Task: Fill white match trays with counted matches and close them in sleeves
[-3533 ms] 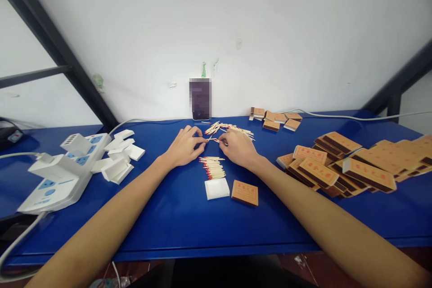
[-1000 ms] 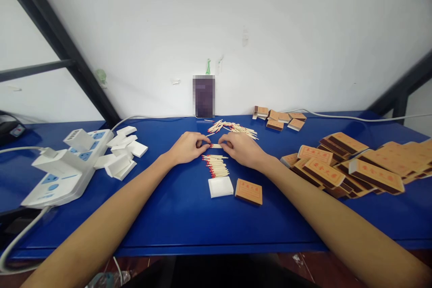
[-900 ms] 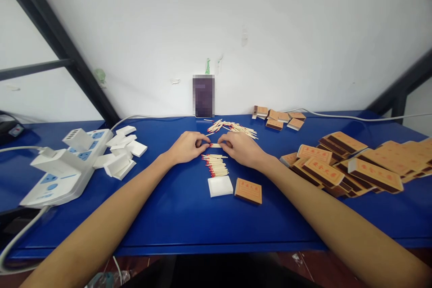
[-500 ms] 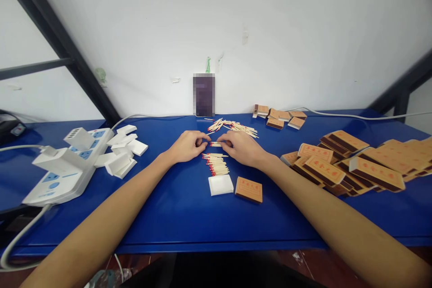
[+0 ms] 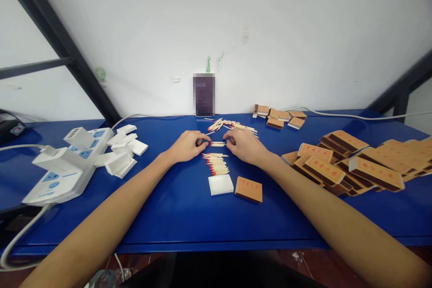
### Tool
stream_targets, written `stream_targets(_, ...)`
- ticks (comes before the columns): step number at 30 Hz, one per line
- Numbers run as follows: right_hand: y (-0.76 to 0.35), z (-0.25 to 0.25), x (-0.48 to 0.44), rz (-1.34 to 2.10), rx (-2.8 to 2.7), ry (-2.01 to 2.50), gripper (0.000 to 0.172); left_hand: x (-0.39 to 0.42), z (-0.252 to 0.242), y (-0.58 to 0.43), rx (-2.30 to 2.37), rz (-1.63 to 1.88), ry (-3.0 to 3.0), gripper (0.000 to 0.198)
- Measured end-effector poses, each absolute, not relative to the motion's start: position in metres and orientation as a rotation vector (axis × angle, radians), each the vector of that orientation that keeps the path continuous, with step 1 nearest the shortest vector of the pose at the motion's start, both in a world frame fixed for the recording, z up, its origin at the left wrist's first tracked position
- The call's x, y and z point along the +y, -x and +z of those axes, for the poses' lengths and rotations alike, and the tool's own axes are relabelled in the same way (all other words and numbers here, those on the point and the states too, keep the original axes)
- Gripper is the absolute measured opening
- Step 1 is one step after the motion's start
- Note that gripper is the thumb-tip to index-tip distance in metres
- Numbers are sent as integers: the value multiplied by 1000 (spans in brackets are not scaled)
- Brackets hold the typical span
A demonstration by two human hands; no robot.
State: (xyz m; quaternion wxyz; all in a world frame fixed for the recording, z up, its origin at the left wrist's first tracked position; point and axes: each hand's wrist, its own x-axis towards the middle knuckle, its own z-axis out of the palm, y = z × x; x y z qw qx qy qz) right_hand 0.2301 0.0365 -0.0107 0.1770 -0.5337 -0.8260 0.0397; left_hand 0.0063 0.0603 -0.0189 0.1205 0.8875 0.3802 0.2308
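A few red-tipped matches [image 5: 218,144] lie crosswise on the blue table between my hands. My left hand [image 5: 189,146] rests at their red heads, thumb and forefinger slightly apart. At the plain ends is my right hand [image 5: 245,146], its thumb and forefinger parted with nothing seen between them. Nearer to me is a row of matches [image 5: 218,164], heads to the left. Below that row sit a white matchbox tray [image 5: 220,185] and an orange-brown matchbox sleeve [image 5: 249,188], side by side. Behind my hands a loose heap of matches [image 5: 232,125] spreads out, partly hidden by my right hand.
White matchbox trays [image 5: 124,148] are piled at left beside a white power strip [image 5: 72,162] with plugged-in chargers. Many matchboxes [image 5: 324,168] are stacked at right; several smaller-looking ones [image 5: 280,116] lie by the wall. A dark blurred panel [image 5: 204,95] leans on the wall.
My right hand has drawn back a little to the right from the few matches, so more of their plain ends shows. My left hand has barely moved.
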Motion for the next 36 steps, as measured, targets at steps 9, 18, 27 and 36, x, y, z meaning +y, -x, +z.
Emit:
stream_targets(9,-229,-13,37,96,-2346,1454,21,61,-21,-6,1094,661,-2603,23)
stream_targets(18,-229,-18,37,177,-2369,1285,24,61,-19,-6,1086,657,-2582,24)
stream_targets(27,-228,-15,34,411,-2439,1114,21,51,-3,2,1038,490,-2514,34)
stream_targets(36,-235,-8,33,481,-2547,1049,30,50,3,8,971,389,-2513,38)
